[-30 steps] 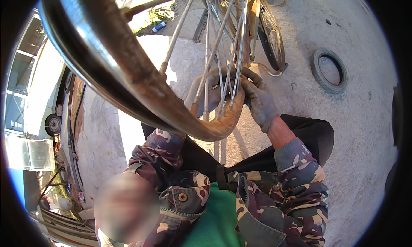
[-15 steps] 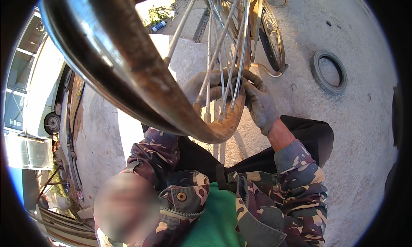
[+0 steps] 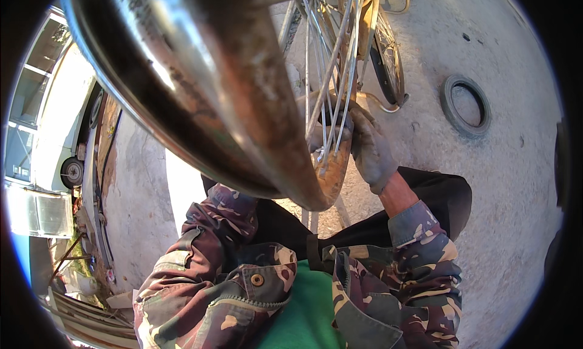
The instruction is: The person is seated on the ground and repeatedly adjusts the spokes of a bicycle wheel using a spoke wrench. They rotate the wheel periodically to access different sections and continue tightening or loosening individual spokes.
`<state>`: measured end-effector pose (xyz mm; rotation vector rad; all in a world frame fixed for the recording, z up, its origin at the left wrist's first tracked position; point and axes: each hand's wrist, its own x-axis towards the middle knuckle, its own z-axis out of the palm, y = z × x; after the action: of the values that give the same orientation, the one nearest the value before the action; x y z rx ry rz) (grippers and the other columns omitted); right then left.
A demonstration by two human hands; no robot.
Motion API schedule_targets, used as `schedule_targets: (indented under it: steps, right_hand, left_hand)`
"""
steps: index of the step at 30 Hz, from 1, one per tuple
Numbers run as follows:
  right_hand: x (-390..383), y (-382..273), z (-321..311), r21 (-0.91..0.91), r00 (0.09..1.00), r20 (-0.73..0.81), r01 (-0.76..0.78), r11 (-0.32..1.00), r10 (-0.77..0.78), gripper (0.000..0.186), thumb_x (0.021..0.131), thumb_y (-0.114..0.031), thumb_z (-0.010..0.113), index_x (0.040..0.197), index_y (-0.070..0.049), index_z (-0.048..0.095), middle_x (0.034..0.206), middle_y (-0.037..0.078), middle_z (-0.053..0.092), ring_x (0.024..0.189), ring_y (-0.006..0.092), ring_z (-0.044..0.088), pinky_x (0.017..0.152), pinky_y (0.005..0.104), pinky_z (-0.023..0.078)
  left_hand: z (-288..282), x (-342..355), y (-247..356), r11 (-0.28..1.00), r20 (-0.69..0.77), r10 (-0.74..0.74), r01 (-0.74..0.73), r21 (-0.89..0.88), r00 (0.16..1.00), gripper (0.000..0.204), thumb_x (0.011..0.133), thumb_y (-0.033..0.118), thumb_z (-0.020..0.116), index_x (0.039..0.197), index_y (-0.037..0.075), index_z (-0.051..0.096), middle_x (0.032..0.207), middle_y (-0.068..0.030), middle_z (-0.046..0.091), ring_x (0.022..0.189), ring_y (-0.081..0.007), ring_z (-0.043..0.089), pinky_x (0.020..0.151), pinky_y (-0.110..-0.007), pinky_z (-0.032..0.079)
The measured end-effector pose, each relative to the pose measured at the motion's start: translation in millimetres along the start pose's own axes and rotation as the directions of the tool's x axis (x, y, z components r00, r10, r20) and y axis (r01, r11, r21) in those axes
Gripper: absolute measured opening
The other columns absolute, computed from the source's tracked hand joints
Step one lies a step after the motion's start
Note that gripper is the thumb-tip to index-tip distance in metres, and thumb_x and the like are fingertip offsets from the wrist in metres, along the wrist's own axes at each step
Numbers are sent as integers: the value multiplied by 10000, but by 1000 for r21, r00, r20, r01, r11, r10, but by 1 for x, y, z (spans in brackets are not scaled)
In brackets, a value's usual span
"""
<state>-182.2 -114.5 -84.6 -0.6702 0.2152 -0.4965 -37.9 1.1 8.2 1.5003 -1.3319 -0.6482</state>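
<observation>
A rusty bicycle wheel rim (image 3: 261,112) looms large from the upper left, its bare inner channel facing left and no tyre on this part. Thin metal spokes (image 3: 331,64) run from it up towards the hub area. My right hand (image 3: 371,152), in a grey work glove, is closed against the rim's right side near the spoke ends. What its fingertips pinch is hidden. My left hand (image 3: 317,138), also gloved, shows only in part between the spokes; the rim covers most of it and its fingers.
Beyond the rim stands more of the bicycle, with another spoked wheel (image 3: 395,54). A loose black tyre (image 3: 466,106) lies on the concrete floor (image 3: 504,185) to the right. At the far left is a vehicle with a small wheel (image 3: 72,172), above boards (image 3: 91,318).
The rim has turned and shifted right and slightly nearer, hiding more of my left hand. My right hand stays beside the rim, its fingers slightly lower.
</observation>
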Motion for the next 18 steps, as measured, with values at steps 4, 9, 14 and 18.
schedule_targets:
  steps: [4,9,14,18]
  right_hand:
    - [-4,-7,3,-68,998,68,5,998,-1,671,1085,-451,576,1575,-27,402,1378,123,614,1177,195,668,972,347,594]
    - [-5,-11,3,-202,996,91,25,979,-7,814,1033,-506,648,1587,9,346,1389,134,600,1172,194,672,947,345,603]
    - [-2,-14,10,-219,997,51,-44,975,56,854,1012,-462,702,1575,53,317,1325,139,635,1115,175,697,915,314,613]
    - [-1,-11,9,-134,999,24,-33,990,37,818,1008,-409,728,1553,70,349,1302,141,647,1071,168,711,894,303,620]
  left_hand:
    - [16,3,15,979,-122,-189,197,56,974,421,805,132,878,1120,-34,653,980,-83,707,895,-156,675,811,-313,553]
    - [14,8,4,971,-92,-210,197,-137,973,424,823,88,864,1162,-55,654,1015,-89,721,910,-148,683,807,-300,564]
    - [-12,1,-17,914,48,-256,258,-312,965,327,928,60,756,1174,-121,639,1028,-135,721,913,-163,696,828,-301,562]
    - [-14,1,-14,870,112,-303,323,-372,946,291,950,98,750,1143,-97,653,940,-109,721,821,-143,688,726,-278,547]
